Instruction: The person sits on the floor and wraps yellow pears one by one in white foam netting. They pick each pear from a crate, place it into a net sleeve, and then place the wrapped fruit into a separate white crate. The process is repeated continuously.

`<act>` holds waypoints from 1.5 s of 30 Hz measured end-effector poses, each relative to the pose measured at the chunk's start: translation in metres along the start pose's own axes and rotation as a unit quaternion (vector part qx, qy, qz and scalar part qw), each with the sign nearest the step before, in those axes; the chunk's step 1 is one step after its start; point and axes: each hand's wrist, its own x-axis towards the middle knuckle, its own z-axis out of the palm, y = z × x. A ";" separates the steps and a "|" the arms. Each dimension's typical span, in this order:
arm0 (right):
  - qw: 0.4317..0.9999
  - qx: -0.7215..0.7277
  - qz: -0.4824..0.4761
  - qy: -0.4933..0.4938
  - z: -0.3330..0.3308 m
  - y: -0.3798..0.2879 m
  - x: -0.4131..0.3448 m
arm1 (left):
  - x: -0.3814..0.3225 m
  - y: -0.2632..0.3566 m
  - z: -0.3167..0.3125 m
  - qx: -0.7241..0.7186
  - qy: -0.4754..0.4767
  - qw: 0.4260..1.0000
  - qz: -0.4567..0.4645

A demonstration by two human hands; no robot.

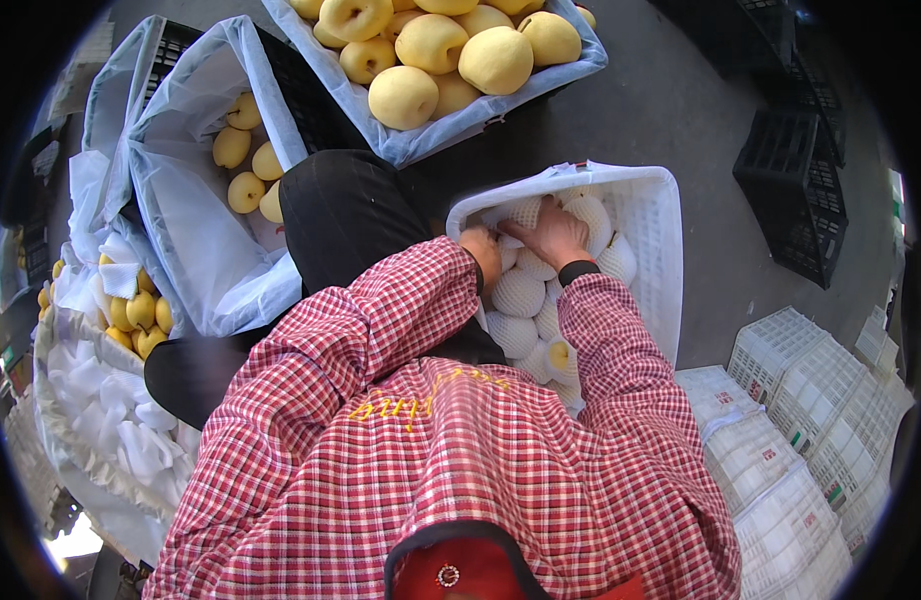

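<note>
A white lined crate (652, 225) stands before me, holding several pale yellow pears in white foam nets. Inside its far left part, my right hand (554, 232) grips a foam-netted pear (522, 213), thumb on the near side and fingers beyond it. Just left of it, my left hand (484, 251) reaches down inside the crate's left rim. Its fingertips are hidden, so I cannot tell whether it holds anything. Toward me lie more netted pears (517, 294), and one netted pear (559, 355) shows bare yellow skin at its opening.
A lined crate heaped with bare pears (498, 60) stands ahead. Left is another lined crate (198, 195) with several pears at its bottom. Loose foam nets (123, 412) fill a container at lower left. Black crates (787, 187) and stacked white crates (798, 405) stand right.
</note>
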 end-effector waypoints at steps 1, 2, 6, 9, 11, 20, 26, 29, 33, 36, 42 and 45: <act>1.000 -0.004 0.008 -0.003 0.003 -0.001 0.000 | -0.003 0.002 0.001 -0.009 0.013 1.000 -0.005; 1.000 -0.001 0.015 0.000 0.004 -0.002 0.004 | -0.001 0.001 0.001 -0.009 0.024 1.000 -0.002; 0.999 0.039 0.022 -0.013 -0.002 -0.011 0.004 | -0.024 0.001 -0.013 -0.005 0.045 0.999 0.007; 0.986 0.119 -0.057 0.097 -0.005 0.040 0.012 | -0.041 -0.007 -0.005 0.004 0.170 0.985 0.026; 0.985 0.123 -0.041 0.117 -0.005 0.084 0.018 | -0.033 -0.003 -0.001 -0.029 0.185 0.982 0.009; 0.991 0.005 -0.033 0.126 0.013 0.114 -0.012 | -0.034 -0.007 0.001 -0.021 0.170 0.985 -0.016; 0.996 -0.002 0.016 0.087 0.023 0.107 0.021 | -0.014 -0.007 -0.006 -0.068 0.210 0.974 -0.043; 0.997 -0.004 -0.006 0.078 0.019 0.105 0.011 | 0.004 -0.007 0.009 -0.087 0.220 0.970 -0.060; 0.999 -0.022 0.017 0.026 0.000 0.096 0.024 | 0.011 -0.005 0.003 -0.068 0.199 0.976 -0.064; 0.977 -0.118 -0.127 0.126 0.001 0.090 0.027 | 0.009 -0.003 -0.005 -0.037 0.176 0.982 -0.059; 0.983 0.043 -0.166 0.071 0.028 0.054 0.027 | 0.012 -0.009 0.008 -0.042 0.211 0.975 -0.053; 0.983 0.026 -0.158 0.088 0.029 0.041 -0.012 | 0.005 -0.013 0.001 -0.162 0.170 0.971 -0.052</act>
